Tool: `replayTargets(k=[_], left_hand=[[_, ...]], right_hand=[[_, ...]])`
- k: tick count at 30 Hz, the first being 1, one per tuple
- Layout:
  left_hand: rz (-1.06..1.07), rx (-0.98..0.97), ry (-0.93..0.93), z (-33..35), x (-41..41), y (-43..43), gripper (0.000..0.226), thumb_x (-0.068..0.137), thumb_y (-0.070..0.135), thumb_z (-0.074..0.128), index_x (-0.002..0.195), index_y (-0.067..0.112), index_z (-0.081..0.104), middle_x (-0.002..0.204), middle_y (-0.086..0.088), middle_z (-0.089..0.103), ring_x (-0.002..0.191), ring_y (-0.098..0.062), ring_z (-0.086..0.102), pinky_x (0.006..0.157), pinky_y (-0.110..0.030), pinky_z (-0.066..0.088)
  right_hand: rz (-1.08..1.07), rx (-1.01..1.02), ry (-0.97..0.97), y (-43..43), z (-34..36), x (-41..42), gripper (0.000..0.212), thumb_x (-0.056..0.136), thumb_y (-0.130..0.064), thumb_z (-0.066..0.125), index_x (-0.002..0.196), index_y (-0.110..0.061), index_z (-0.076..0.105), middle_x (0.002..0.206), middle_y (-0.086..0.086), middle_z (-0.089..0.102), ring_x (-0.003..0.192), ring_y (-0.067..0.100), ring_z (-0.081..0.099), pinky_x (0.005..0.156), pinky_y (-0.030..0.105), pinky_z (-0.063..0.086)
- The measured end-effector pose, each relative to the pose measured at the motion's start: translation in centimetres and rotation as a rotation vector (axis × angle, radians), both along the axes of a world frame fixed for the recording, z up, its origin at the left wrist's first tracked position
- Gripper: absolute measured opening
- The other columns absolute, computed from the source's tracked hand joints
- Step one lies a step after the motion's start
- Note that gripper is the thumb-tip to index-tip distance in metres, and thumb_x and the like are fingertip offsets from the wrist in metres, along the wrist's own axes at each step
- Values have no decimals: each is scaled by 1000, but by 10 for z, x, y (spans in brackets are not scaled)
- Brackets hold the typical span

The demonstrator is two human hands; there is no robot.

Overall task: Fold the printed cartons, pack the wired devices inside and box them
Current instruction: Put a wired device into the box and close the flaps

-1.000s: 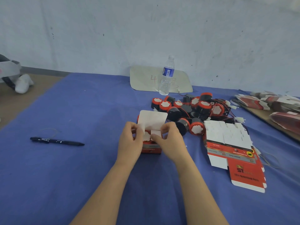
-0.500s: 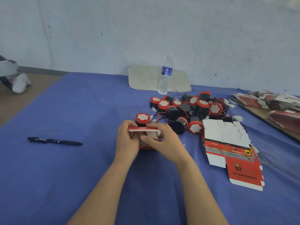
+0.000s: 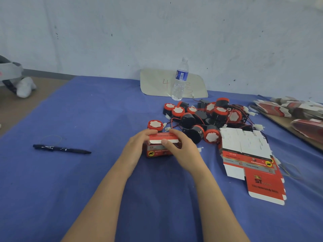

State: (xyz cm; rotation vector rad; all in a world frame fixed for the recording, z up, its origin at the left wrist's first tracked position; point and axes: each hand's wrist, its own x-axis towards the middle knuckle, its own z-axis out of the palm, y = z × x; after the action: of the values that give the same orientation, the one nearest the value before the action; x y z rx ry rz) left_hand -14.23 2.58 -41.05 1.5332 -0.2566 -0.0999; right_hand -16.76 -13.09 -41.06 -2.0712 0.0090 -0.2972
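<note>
A small red printed carton (image 3: 158,151) stands on the blue cloth in front of me. My left hand (image 3: 135,147) grips its left end. My right hand (image 3: 181,148) grips its right side, thumb pressing the white tuck flap of the lid down at the front. Its contents are hidden. Behind and to the right lies a pile of black and red wired devices (image 3: 206,117), one device (image 3: 155,125) sitting apart just behind the carton. A stack of flat unfolded cartons (image 3: 250,159) lies to the right.
A black pen (image 3: 61,148) lies on the cloth at the left. A clear water bottle (image 3: 180,79) stands at the back on a pale card (image 3: 157,84). More flat carton bundles (image 3: 297,110) rest on a board at the far right.
The carton's white lid stood up open a second ago; both hands have folded it down over the top, and the tuck flap now sits at the front under my right thumb.
</note>
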Motion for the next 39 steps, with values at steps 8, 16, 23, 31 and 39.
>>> replayTargets(k=[8, 16, 23, 31, 39], left_hand=[[52, 304, -372, -15, 2, -1, 29, 91, 26, 62, 119, 33, 58, 130, 9, 50, 113, 1, 48, 90, -8, 40], [96, 331, -456, -17, 2, -3, 28, 92, 17, 62, 118, 29, 60, 120, 16, 52, 111, -1, 49, 90, -9, 42], [190, 354, -435, -17, -1, -8, 19, 94, 18, 58, 110, 26, 63, 114, 10, 63, 104, -7, 56, 78, -5, 43], [208, 315, -375, -16, -1, -10, 16, 95, 21, 58, 110, 22, 64, 113, 7, 63, 104, -10, 57, 75, -4, 44], [194, 214, -307, -16, -1, -11, 24, 94, 12, 56, 114, 25, 57, 125, 5, 52, 111, -6, 50, 81, -4, 43]], right_hand=[[-5, 40, -36, 0, -1, 0, 44, 91, -33, 62, 133, -23, 54, 118, -10, 59, 101, 2, 56, 80, 4, 45], [50, 47, -41, -5, -1, -2, 38, 95, -24, 56, 133, -21, 54, 121, -7, 60, 108, 7, 57, 87, 12, 46], [-88, -55, -164, 3, -9, 3, 18, 92, -30, 61, 109, -26, 67, 99, -14, 63, 88, -5, 57, 70, 2, 43], [-72, -27, -169, 4, -8, 2, 10, 91, -30, 62, 99, -36, 60, 105, -10, 61, 91, -3, 56, 72, 7, 46], [-12, 133, -119, -1, -4, 0, 24, 93, -21, 60, 117, -24, 63, 111, -7, 64, 94, 3, 61, 72, 7, 48]])
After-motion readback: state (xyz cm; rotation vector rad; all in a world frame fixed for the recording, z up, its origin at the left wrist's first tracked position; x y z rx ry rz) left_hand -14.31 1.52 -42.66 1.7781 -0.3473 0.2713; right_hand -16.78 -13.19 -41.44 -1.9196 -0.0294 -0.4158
